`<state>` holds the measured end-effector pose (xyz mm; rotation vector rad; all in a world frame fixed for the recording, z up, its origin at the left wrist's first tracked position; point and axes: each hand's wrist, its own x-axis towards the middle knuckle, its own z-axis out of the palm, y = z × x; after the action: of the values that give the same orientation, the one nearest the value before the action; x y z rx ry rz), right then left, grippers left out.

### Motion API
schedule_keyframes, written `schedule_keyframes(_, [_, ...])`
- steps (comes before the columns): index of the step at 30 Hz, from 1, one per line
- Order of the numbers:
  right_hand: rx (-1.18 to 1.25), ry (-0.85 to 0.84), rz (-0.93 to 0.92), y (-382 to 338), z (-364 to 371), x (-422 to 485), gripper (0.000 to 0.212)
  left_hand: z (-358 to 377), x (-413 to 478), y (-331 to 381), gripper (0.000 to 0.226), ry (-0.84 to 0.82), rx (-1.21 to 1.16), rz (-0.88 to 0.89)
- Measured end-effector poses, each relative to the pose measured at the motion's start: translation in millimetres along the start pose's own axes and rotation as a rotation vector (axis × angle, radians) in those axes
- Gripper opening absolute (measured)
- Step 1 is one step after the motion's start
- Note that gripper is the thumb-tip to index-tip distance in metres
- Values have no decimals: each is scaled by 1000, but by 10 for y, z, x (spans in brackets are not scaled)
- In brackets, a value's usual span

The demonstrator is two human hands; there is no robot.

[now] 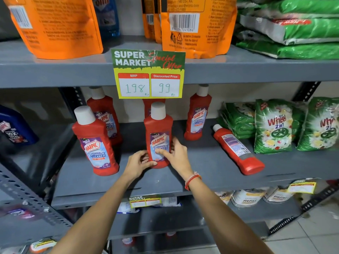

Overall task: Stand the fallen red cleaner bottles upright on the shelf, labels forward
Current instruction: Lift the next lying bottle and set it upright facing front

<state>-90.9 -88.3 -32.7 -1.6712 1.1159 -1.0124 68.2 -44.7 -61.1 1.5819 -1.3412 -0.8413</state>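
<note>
A red cleaner bottle [158, 132] with a white cap stands upright at the middle of the grey shelf [207, 167], label forward. My left hand [138, 162] grips its base from the left and my right hand [175, 153] holds its right side, thumb across the label. One red bottle [238, 150] lies on its side to the right, back label up, cap pointing to the rear left. Upright red bottles stand at front left [95, 142], back left [104, 112] and back right [198, 114]. Another stands behind the held one, mostly hidden.
A yellow and green price card [148, 74] hangs from the shelf above. Green detergent packs [273, 125] fill the right end of the shelf. A dark blue bottle [14, 129] stands at far left. Orange pouches [55, 24] sit on the upper shelf.
</note>
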Motion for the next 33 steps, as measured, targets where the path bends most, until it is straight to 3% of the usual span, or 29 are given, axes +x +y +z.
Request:
schedule_keyframes(8, [-47,32,7,-5,13,-44,61,66,-154,91,46,35,122,32])
schedule_keyframes(12, [-62,-55,3,-14,-230,-56,69,157,-338,189,42,306,247,77])
schedule_keyframes(16, [-78,114,14,31,-758,-110,65,436,-571,347,21,507,136,126])
schedule_keyframes(18, [-160,208,6,89,-1107,-105,61,695,-554,460,15,440,49,116])
schedule_keyframes(21, [-483,303,94,215,-1610,-78,68,1141,-376,657,12,253,55,169])
schedule_keyframes(25, [-935,219,425,377,-1990,-25,100,1605,-58,901,12,23,161,209])
schedule_keyframes(27, [-957,137,562,454,-2051,26,109,1775,100,947,15,-98,268,252])
schedule_keyframes(29, [-947,127,606,534,-2058,72,106,1869,212,962,20,-170,345,269])
schedule_keyframes(33, [-847,209,590,615,-2066,74,92,1885,318,1029,29,-117,275,168])
